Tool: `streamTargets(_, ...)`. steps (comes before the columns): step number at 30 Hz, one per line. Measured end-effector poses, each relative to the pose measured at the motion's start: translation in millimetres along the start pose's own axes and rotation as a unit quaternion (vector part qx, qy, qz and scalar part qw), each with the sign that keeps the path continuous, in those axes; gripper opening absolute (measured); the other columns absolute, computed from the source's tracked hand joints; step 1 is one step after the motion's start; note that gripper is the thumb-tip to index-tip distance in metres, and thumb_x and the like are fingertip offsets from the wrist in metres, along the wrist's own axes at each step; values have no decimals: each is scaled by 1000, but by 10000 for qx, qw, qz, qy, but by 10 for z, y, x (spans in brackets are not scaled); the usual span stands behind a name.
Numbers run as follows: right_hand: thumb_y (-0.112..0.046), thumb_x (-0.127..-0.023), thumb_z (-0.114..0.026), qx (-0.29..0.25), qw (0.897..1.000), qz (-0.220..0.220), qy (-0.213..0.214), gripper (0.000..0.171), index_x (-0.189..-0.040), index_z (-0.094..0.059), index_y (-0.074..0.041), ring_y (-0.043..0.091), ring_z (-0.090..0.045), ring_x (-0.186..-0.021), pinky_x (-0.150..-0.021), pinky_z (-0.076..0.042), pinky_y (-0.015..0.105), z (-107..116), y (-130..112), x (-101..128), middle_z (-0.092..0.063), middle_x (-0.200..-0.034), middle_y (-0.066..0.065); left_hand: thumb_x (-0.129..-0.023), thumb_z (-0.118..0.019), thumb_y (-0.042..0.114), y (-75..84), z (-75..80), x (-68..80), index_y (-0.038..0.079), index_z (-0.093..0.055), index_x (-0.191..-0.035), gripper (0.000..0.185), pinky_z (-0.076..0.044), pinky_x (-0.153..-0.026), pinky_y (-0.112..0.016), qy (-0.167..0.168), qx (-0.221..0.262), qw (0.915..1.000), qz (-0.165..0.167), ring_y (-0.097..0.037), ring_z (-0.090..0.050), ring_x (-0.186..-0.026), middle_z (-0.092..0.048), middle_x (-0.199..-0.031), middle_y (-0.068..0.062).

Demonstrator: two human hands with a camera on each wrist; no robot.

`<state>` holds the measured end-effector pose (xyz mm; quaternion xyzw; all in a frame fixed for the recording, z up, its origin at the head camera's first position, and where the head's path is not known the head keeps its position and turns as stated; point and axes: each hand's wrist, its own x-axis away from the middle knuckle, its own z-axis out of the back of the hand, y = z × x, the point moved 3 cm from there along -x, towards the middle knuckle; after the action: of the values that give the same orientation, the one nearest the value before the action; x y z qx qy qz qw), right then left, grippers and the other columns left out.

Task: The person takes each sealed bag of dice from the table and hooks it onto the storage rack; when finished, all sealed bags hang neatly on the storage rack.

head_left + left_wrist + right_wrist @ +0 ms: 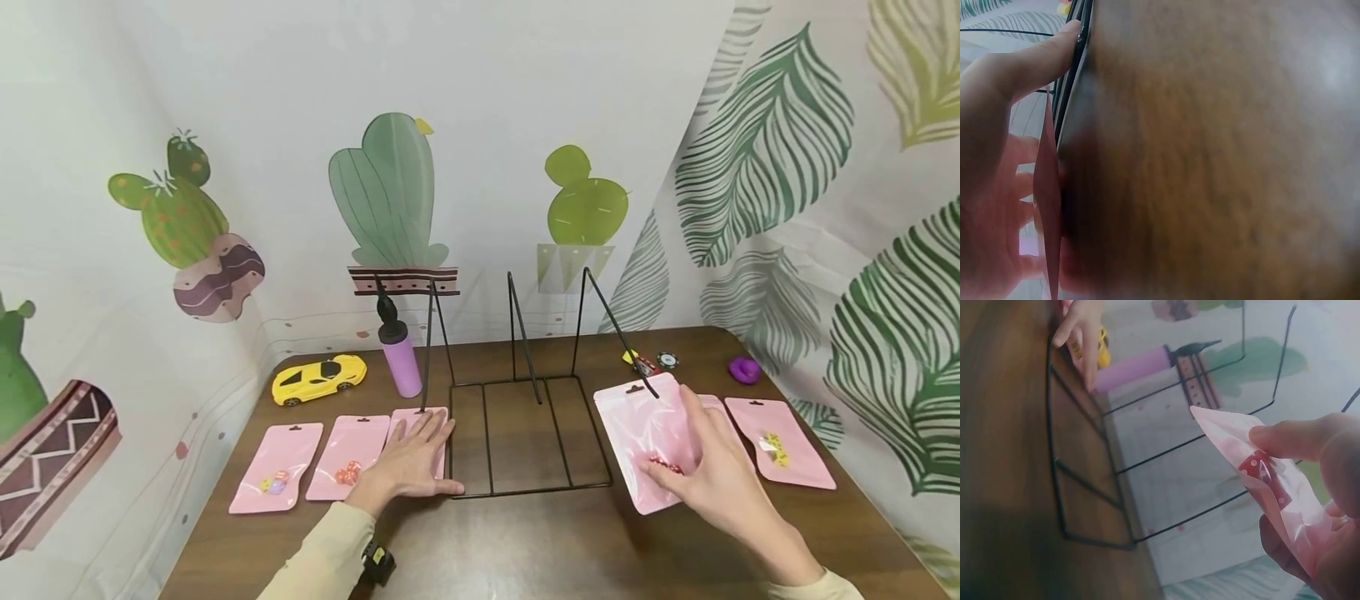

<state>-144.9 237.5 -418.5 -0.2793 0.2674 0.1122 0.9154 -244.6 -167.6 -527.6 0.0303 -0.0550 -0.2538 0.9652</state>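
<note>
A pink pouch (645, 433) is pinched in the right hand (708, 471) beside the empty wire rack (525, 433), steadied by the flat left hand (412, 458); other pouches remain on the counter (525, 542).

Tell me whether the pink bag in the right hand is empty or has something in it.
Not empty. The pink bag pinched by the right hand holds red dice with white dots, seen through its clear front.

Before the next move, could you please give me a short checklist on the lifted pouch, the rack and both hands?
1. Right hand pinches the pink plastic pouch with red dice: ok.
2. Pouch lifted off the brown wooden table: ok.
3. Left hand rests flat by the black wire rack, steadying it: ok.
4. Rack slots free of pouches: ok.
5. Pouch seal closed: cannot tell.
</note>
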Motion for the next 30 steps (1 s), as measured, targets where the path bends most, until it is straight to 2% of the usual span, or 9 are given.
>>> streamTargets(4, -13, -50, -95, -153, 9994, 287, 154, 119, -152, -33, -8, 4, -37, -90, -68, -32, 20, 117, -117, 59, -55, -106, 10, -71, -54, 84, 6, -2, -10, 14, -26, -155, 113, -18, -115, -64, -7, -7, 10000, -27, -33, -18, -149, -17, -163, -11)
streamTargets(8, -16, -48, -95, -272, 9982, 491, 209, 118, -150, -37, -9, 3, -38, -92, -71, -31, 23, 226, -203, 78, -56, -111, 11, -71, -56, 83, 11, 9, -12, 13, -27, -155, 113, -17, -115, -64, -19, 20, 10000, -49, -32, -18, -149, -18, -163, -11)
streamTargets(9, -19, -49, -95, -291, 9977, 568, 231, 116, -150, -38, -8, 4, -39, -93, -72, -31, 24, 251, -220, 80, -56, -112, 11, -71, -56, 83, 11, 12, -13, 13, -27, -155, 113, -17, -115, -64, -26, 26, 10000, -52, -32, -18, -149, -18, -163, -12)
streamTargets(12, -45, -61, -90, -416, 9949, 861, 332, 107, -146, -42, -2, 6, -42, -96, -76, -32, 20, 315, -265, 86, -57, -114, 13, -71, -57, 83, 9, 15, -9, 12, -28, -154, 113, -18, -115, -64, -38, 43, 10000, -53, -33, -18, -149, -18, -163, -12)
streamTargets(16, -67, -77, -67, -659, 9886, 1253, 515, 98, -141, -46, 4, 6, -42, -94, -76, -30, 12, 373, -307, 85, -57, -109, 13, -71, -56, 83, 12, 8, -8, 13, -27, -155, 113, -17, -115, -64, -63, 74, 9999, -32, -33, -17, -149, -17, -163, -12)
streamTargets(22, -65, -80, -65, -917, 9780, 1657, 869, 96, -137, -48, 10, 6, -42, -95, -78, -28, 9, 420, -399, 34, -56, -110, 19, -71, -56, 83, 24, 5, -9, 12, -27, -155, 113, -17, -115, -65, -41, 129, 9999, -57, -34, -17, -149, -17, -163, -13)
streamTargets(30, -60, -84, -64, -950, 9652, 2116, 1209, 90, -130, -49, 16, 7, -41, -86, -74, -27, 10, 504, -601, -58, -54, -93, 17, -70, -56, 83, 5, -8, -18, 12, -26, -155, 114, -17, -115, -64, -56, 61, 10000, -13, -33, -17, -149, -17, -163, -12)
